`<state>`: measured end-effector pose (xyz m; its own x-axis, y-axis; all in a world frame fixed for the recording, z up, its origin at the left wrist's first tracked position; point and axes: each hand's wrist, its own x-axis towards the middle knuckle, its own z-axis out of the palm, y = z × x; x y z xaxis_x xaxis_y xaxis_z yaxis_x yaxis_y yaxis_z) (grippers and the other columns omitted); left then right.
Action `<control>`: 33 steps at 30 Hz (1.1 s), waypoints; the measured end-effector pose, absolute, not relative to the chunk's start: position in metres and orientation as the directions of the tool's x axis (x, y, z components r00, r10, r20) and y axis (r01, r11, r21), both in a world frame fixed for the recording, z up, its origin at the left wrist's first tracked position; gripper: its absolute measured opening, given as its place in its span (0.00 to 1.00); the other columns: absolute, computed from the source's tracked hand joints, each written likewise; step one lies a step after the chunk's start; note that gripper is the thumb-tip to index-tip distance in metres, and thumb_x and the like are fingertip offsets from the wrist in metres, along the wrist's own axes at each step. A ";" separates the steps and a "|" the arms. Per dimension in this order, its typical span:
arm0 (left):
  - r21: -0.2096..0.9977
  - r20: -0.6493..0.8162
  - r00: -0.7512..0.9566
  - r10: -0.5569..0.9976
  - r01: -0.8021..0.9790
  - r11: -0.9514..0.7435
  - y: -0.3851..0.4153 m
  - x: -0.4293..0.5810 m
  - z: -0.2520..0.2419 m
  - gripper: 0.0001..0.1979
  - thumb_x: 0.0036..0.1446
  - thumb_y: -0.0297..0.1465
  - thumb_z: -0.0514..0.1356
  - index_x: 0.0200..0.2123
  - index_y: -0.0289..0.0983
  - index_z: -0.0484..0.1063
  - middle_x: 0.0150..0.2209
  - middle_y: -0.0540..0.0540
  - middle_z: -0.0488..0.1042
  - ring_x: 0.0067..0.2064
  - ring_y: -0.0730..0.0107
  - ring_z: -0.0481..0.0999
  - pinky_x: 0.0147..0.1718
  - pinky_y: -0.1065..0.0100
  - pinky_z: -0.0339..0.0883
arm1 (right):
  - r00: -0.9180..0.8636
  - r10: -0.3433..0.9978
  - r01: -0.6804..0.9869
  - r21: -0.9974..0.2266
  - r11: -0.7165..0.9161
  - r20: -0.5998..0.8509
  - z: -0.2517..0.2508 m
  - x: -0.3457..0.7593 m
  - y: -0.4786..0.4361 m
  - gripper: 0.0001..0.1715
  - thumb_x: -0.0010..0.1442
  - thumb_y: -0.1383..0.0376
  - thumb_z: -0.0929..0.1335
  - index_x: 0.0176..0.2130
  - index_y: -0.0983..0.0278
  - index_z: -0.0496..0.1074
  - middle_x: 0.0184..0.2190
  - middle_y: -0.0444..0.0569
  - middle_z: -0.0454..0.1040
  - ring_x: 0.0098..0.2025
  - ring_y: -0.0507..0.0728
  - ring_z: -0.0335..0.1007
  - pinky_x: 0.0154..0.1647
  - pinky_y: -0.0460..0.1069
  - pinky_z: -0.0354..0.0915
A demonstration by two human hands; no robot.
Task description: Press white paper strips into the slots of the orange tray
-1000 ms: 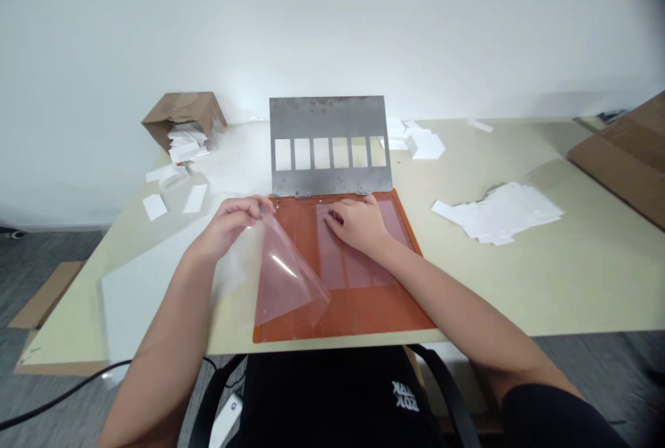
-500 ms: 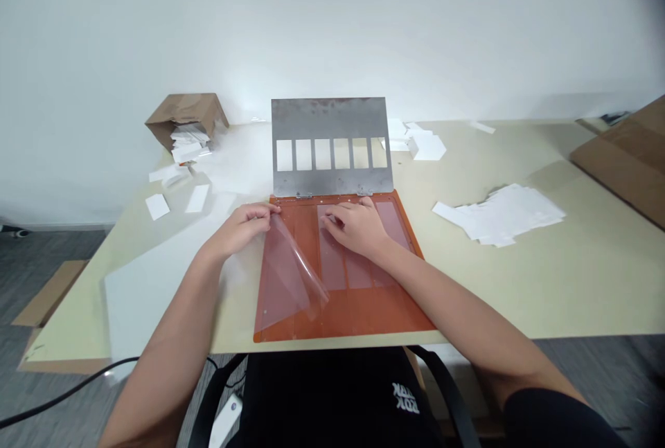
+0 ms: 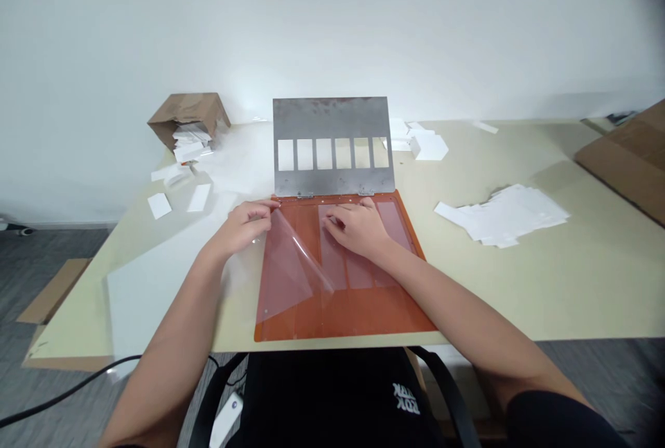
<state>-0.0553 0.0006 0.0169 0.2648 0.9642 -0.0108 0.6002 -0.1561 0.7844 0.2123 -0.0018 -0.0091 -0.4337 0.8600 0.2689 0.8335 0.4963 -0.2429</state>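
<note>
An orange board [image 3: 374,313] lies flat at the front of the table, with a hinged grey metal plate [image 3: 330,115] standing up from its back edge. A row of rectangular openings runs across the plate. At the board's back left corner my left hand [image 3: 244,223] is closed on the edge of a clear plastic film [image 3: 288,264]. A shiny fold in the film slants down toward the middle of the board. My right hand [image 3: 358,226] rests on the board's back middle over pale rectangles, its fingers curled together. Whether anything lies between those fingertips is hidden.
Left of the board lie a large translucent sheet [image 3: 150,282] and small white cards [image 3: 158,205]. An open cardboard box [image 3: 200,109] with white pieces stands behind them. White paper pieces [image 3: 506,216] are heaped at right, before a larger carton [image 3: 631,154].
Both hands stay almost in place. The clear film's folded part lies a little lower and flatter over the board, and the whole view has shifted slightly.
</note>
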 end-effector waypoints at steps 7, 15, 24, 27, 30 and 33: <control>0.788 0.011 0.259 0.966 0.593 -0.168 0.000 -0.054 0.020 0.10 0.45 0.34 0.56 0.16 0.38 0.63 0.53 0.43 0.77 0.57 0.48 0.72 0.57 0.52 0.61 | -0.435 0.861 0.833 -0.245 0.496 0.262 -0.008 0.213 -0.003 0.16 0.66 0.63 0.61 0.31 0.62 0.74 0.32 0.47 0.81 0.33 0.55 0.71 0.42 0.53 0.46; 0.756 0.058 0.184 0.981 0.634 -0.164 0.000 -0.050 0.016 0.07 0.44 0.31 0.57 0.17 0.39 0.67 0.54 0.45 0.75 0.63 0.44 0.65 0.61 0.48 0.53 | -0.434 0.862 0.833 -0.248 0.495 0.262 -0.008 0.212 -0.003 0.16 0.66 0.63 0.61 0.31 0.62 0.74 0.31 0.46 0.81 0.32 0.54 0.71 0.42 0.53 0.46; 0.750 0.070 0.198 0.978 0.635 -0.182 0.002 -0.049 0.010 0.08 0.44 0.32 0.58 0.15 0.39 0.68 0.49 0.45 0.78 0.58 0.47 0.69 0.58 0.52 0.60 | -0.429 0.864 0.839 -0.237 0.490 0.266 -0.011 0.213 -0.002 0.16 0.66 0.63 0.62 0.32 0.62 0.75 0.31 0.46 0.81 0.32 0.54 0.71 0.44 0.53 0.46; 0.752 0.079 0.191 0.978 0.633 -0.184 0.004 -0.049 0.008 0.09 0.44 0.33 0.57 0.16 0.39 0.68 0.48 0.45 0.78 0.58 0.47 0.69 0.58 0.52 0.60 | -0.432 0.862 0.839 -0.234 0.492 0.265 -0.011 0.212 -0.002 0.16 0.66 0.62 0.62 0.32 0.62 0.75 0.30 0.46 0.81 0.32 0.54 0.71 0.43 0.53 0.46; 0.749 0.101 0.170 0.980 0.636 -0.188 0.003 -0.050 0.009 0.08 0.45 0.32 0.57 0.17 0.39 0.68 0.47 0.45 0.78 0.59 0.46 0.66 0.58 0.51 0.59 | -0.436 0.860 0.839 -0.226 0.495 0.266 -0.010 0.213 -0.002 0.17 0.66 0.62 0.61 0.31 0.62 0.75 0.30 0.47 0.81 0.32 0.55 0.71 0.43 0.53 0.46; 0.751 0.120 0.172 0.978 0.629 -0.202 0.002 -0.049 0.011 0.08 0.45 0.32 0.58 0.16 0.38 0.68 0.46 0.45 0.76 0.56 0.49 0.67 0.56 0.53 0.60 | -0.437 0.859 0.840 -0.221 0.496 0.266 -0.010 0.213 -0.002 0.17 0.66 0.63 0.61 0.30 0.62 0.74 0.30 0.47 0.80 0.32 0.55 0.70 0.43 0.52 0.46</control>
<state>-0.0492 0.0024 0.0114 0.1715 0.9778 0.1200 0.6291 -0.2024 0.7505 0.2130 -0.0021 -0.0095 -0.4372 0.8591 0.2659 0.8398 0.4958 -0.2210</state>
